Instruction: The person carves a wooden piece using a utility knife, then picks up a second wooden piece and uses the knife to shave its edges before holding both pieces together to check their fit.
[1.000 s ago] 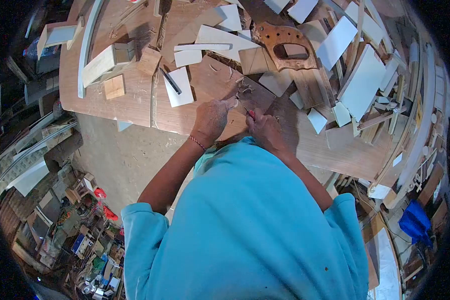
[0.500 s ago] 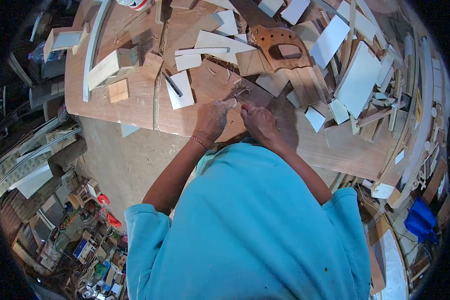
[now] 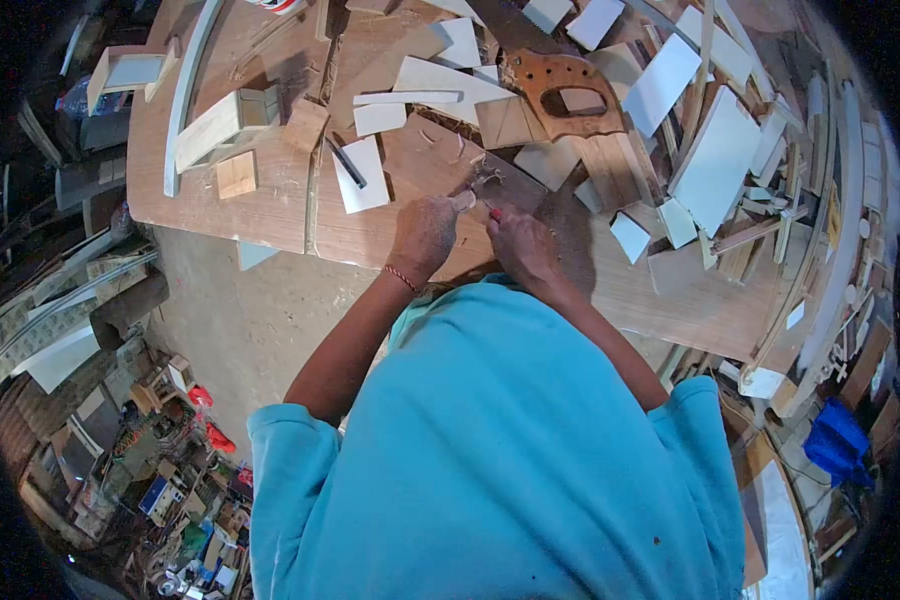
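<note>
My left hand [image 3: 425, 238] is closed round a small pale piece of wood [image 3: 464, 201], whose end sticks out past the thumb. Facing it, my right hand [image 3: 526, 248] grips a small red-handled knife [image 3: 496, 214]; its thin blade points toward the wood and is hard to make out. Both hands are close together above the front part of the wooden workbench [image 3: 360, 243]. Curled wood shavings [image 3: 485, 174] lie just beyond my fingers. To the left of my left hand, a black marker-like stick [image 3: 349, 167] rests on a white-faced board [image 3: 363, 190].
A handsaw [image 3: 560, 92] with a wooden handle lies beyond my right hand. White and brown offcuts [image 3: 718, 155] pile up on the right. At the left stand a box-like wooden piece [image 3: 215, 130], a small block [image 3: 236, 177] and a long pale strip [image 3: 185, 95].
My hands stay close together with the same things in them and have shifted only slightly. The whole view has moved a little.
</note>
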A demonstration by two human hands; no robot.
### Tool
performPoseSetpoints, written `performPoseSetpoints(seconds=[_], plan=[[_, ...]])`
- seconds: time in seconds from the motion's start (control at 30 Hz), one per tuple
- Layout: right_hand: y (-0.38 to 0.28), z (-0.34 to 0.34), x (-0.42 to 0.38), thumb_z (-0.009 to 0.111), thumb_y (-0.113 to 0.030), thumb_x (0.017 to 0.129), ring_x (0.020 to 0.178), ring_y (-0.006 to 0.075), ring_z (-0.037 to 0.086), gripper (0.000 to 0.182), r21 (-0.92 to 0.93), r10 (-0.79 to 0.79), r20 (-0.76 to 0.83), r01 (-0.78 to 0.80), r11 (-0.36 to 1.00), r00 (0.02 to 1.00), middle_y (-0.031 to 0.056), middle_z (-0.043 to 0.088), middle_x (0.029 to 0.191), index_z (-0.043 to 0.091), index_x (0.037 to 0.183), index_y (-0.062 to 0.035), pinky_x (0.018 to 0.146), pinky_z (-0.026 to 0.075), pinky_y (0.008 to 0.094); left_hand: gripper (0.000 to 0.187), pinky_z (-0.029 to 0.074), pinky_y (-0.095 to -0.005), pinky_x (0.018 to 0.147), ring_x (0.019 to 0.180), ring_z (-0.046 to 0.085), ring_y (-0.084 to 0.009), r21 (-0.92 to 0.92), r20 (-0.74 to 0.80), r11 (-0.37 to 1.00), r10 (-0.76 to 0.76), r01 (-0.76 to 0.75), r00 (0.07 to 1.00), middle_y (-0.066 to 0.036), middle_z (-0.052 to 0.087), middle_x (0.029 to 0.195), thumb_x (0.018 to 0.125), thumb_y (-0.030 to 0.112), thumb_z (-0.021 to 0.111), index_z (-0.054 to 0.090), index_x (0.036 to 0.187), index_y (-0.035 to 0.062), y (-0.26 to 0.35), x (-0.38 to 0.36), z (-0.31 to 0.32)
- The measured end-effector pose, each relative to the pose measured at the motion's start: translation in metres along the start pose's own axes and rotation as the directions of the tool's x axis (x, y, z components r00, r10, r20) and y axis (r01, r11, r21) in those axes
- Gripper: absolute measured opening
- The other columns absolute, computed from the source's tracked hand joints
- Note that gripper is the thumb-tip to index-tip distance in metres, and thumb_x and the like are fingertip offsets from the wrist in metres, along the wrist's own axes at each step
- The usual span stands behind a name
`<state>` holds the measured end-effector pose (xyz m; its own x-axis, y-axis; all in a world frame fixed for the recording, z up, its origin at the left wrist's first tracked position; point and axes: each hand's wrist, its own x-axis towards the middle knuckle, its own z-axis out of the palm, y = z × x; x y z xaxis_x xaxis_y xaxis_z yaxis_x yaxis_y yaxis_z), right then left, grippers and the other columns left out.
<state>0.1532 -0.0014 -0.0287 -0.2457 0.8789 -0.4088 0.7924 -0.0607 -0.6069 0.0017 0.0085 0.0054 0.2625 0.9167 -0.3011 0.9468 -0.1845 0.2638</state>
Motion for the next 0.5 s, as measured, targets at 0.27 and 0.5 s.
performPoseSetpoints(seconds=[0.27,0.5], plan=[[0.009,0.004,0.010,0.042,-0.028,0.081,0.069,0.0381,0.056,0.034,0.091,0.036,0.063,-0.041,0.995,0.997,0.0247,0.056,0.072,0.056,0.075,0.0030,0.061,0.045,0.0460,0.010,0.046,-0.0350,0.053,0.064,0.056,-0.0264,0.111,-0.087,0.993,-0.018,0.028,0.996,-0.013,0.053,0.073,0.070,0.006,0.048,0.053,0.078,0.0024,0.015,-0.021,0.022],[0.019,0.002,-0.011,0.042,-0.029,0.081,0.069,0.0395,0.055,0.034,0.179,0.046,0.051,-0.054,0.982,0.998,0.0256,0.055,0.072,0.054,0.086,0.0030,0.064,0.044,0.0473,0.010,0.046,-0.0350,0.055,0.068,0.057,-0.0268,0.093,-0.130,0.993,-0.062,0.075,0.989,-0.013,0.053,0.074,0.070,0.005,0.047,0.050,0.080,0.0019,0.015,-0.022,0.027]])
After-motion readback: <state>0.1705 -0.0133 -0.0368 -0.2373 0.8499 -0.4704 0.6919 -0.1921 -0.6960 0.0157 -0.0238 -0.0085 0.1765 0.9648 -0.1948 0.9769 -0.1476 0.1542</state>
